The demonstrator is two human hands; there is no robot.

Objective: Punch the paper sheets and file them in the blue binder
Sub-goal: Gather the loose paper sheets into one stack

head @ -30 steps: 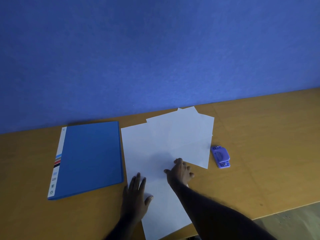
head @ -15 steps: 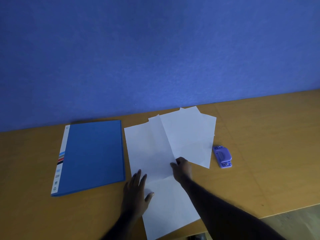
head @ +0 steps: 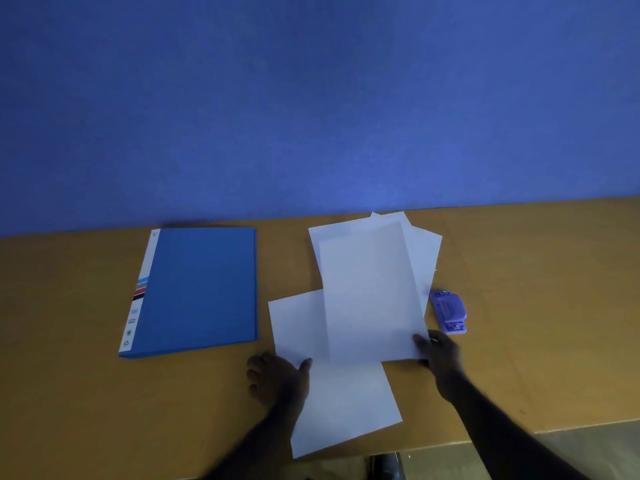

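Observation:
Several white paper sheets lie loosely overlapped in the middle of the wooden desk. My right hand pinches the near right corner of the top sheet. My left hand holds the left edge of the nearest sheet, thumb on top of the paper. The closed blue binder lies flat to the left, apart from the sheets. A small purple hole punch sits just right of the sheets, beyond my right hand.
A blue wall rises along the desk's far edge. The desk's near edge runs close below the nearest sheet, which hangs slightly over it. A dark shoe shows on the floor beneath.
My right hand has taken a sheet and slid it right, onto the stack. My left hand moved from flat on the paper to its left edge. The camera view shifted left.

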